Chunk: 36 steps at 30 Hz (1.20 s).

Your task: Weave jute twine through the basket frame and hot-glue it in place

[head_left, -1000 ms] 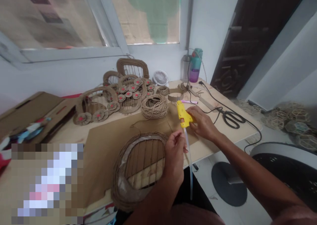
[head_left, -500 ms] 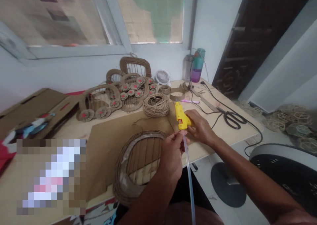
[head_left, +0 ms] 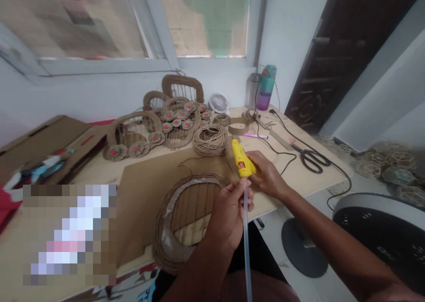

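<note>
My right hand (head_left: 267, 176) grips a yellow glue gun (head_left: 241, 159) over the table's near edge, nozzle pointing away from me. A long clear glue stick (head_left: 246, 244) runs out of its back towards me. My left hand (head_left: 229, 211) is closed in a pinch on that stick just behind the gun. Under my left hand lies a twine-wrapped oval frame (head_left: 186, 218) on a brown cardboard sheet (head_left: 142, 191).
A ball of jute twine (head_left: 210, 139) sits behind the gun. Further back are twine baskets with red-centred rosettes (head_left: 159, 125), a small white fan (head_left: 219, 102), a bottle (head_left: 264, 87), a pink pen (head_left: 255, 136), black scissors (head_left: 310, 158) and a cable. A floor fan (head_left: 378, 231) stands at right.
My left hand has risen to the glue stick and pinched it behind the gun. The gun has shifted slightly left and the stick now points straighter towards me.
</note>
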Motion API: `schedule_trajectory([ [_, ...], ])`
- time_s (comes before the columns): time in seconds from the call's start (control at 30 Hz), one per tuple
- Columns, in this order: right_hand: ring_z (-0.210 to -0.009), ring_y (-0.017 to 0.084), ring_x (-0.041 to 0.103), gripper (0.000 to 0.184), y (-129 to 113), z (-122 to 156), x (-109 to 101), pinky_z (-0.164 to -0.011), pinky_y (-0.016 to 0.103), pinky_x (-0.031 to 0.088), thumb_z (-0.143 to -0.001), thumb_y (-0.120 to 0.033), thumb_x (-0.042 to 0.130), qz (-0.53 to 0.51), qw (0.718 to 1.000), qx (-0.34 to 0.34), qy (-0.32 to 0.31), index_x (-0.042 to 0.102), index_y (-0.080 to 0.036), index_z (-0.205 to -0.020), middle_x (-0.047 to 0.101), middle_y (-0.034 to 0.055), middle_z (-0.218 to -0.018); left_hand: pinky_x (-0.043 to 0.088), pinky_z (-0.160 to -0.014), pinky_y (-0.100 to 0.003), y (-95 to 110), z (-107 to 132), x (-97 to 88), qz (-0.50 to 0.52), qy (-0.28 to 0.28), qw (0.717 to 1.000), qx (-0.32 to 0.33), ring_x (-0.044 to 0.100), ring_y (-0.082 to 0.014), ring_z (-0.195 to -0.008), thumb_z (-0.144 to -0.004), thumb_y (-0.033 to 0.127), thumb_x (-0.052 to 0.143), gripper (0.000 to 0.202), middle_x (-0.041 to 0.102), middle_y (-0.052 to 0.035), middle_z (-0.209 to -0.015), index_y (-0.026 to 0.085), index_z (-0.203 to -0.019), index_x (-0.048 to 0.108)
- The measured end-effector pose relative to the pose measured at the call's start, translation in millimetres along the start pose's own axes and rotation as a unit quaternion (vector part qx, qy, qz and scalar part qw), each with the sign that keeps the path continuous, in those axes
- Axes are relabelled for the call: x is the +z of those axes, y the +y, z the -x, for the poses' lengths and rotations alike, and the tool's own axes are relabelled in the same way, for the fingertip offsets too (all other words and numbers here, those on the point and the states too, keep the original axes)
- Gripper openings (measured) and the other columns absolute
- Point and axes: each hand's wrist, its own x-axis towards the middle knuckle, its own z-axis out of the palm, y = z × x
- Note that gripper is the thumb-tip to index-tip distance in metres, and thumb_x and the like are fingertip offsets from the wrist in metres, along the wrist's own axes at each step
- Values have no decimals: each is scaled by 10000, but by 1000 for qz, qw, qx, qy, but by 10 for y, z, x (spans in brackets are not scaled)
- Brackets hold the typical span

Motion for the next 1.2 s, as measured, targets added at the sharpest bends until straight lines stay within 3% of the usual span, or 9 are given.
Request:
schedule_trajectory([
  [0.23,-1084,241,562,381,-30,66,103,-945,426,472,-797,-121,544,-3,1000,3,18,528,-194,-1170,589,124,-1139,353,-518,-165,14,35,-28,32,-2,999,-14,460,-41,-520,-460,346,905,425,591,7,-582,101,-711,664],
  [0.47,-1098,241,562,463,-73,29,134,-949,418,470,-748,-86,528,-1,999,4,37,525,-194,-1198,592,122,-1160,420,-592,-258,-122,262,-133,-74,11,997,4,584,-134,-588,-636,488,793,444,704,-83,-676,118,-867,713],
  [0.67,-1119,244,550,470,-99,34,157,-974,434,459,-756,-95,521,7,999,-2,38,509,-205,-1213,581,122,-1176,348,-541,-263,-79,287,-138,-101,14,995,13,492,-114,-473,-639,510,749,433,624,-16,-510,129,-839,697],
  [0.93,-1106,244,550,439,-125,40,175,-970,427,456,-764,-126,514,12,999,9,37,520,-200,-1197,586,118,-1160,316,-522,-248,-21,275,-128,-94,2,995,22,444,-91,-455,-661,468,751,380,568,13,-473,128,-820,696],
  [1.07,-1014,239,584,377,-92,17,210,-896,403,493,-745,-143,515,49,996,56,48,548,-186,-1118,609,111,-1090,334,-522,-235,-7,199,-69,-44,15,999,23,468,-90,-479,-637,429,784,353,574,5,-493,122,-787,693],
  [1.2,-896,236,640,340,-78,-13,177,-751,378,545,-792,-210,497,124,987,97,31,558,-166,-1123,643,106,-1031,387,-558,-244,-7,134,114,-8,-3,1000,24,524,-108,-489,-660,422,769,340,633,-30,-534,125,-784,659],
])
